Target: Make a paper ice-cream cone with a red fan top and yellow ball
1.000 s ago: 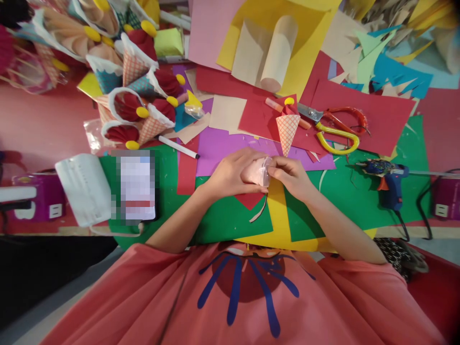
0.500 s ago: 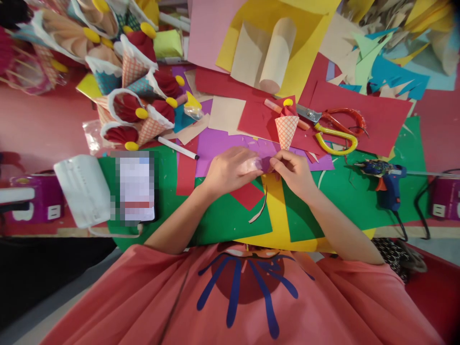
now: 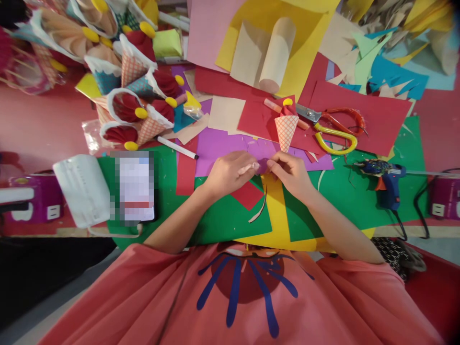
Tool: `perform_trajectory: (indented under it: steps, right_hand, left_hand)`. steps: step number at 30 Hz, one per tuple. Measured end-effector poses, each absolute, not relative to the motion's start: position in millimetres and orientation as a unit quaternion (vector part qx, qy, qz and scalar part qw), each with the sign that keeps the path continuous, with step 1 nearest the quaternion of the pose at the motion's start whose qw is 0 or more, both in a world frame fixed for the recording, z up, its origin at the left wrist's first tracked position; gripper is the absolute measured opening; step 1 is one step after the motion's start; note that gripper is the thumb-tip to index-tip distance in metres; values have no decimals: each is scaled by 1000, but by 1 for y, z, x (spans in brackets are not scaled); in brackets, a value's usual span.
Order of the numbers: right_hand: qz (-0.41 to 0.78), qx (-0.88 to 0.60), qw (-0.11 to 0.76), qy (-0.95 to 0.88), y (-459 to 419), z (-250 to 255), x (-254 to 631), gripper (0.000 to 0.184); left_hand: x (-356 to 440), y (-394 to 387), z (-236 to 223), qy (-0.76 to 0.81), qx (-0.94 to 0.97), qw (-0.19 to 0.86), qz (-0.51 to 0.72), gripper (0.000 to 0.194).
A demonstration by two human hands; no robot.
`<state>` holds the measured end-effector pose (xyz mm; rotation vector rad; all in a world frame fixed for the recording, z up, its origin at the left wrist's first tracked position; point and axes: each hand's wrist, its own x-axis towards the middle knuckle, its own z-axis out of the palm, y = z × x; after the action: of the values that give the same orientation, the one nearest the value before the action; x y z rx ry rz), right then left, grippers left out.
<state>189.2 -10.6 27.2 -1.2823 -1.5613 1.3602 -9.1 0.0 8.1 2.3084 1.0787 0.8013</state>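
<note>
Pale pink crumpled lump (image 3: 248,167), partly hidden inside curled left hand (image 3: 232,172) gripping it. Right hand (image 3: 289,173) just beside, fingers bent; whether pinching anything, cannot tell. Beyond right hand, orange-checked cone (image 3: 286,129). Left of left hand, phone (image 3: 136,187), screen pixelated; white power bank (image 3: 82,190), printing unreadable.

Your left hand (image 3: 228,175), back upward, lay left of the cone (image 3: 286,130) and nearer you, its fingers curled inward. Your right hand (image 3: 293,176) was just on the cone's near side, fingers bent, thumb close to the forefinger. Your bare forearms (image 3: 179,218) slanted inward toward the cone.
</note>
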Motion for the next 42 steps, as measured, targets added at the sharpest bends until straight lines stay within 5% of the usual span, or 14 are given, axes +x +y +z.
perform_trajectory:
  steps: [9, 18, 33, 39, 42]
  right_hand:
    - [368, -401, 391, -742, -14, 24, 190, 4]
    - [316, -369, 375, -789, -16, 21, 190, 9]
    - [318, -421, 363, -767, -13, 22, 193, 15]
    - [414, -446, 377, -698, -12, 19, 193, 14]
    - [516, -459, 381, -614, -11, 17, 192, 27]
  left_hand:
    - [-6, 0, 2, 402, 840, 237, 278, 25]
    - [-5, 1, 6, 481, 845, 138, 191, 18]
    - [-9, 2, 7, 466, 814, 287, 194, 13]
    - [-9, -2, 6, 433, 798, 321, 269, 51]
    - [-11, 0, 5, 399, 763, 372, 346, 54]
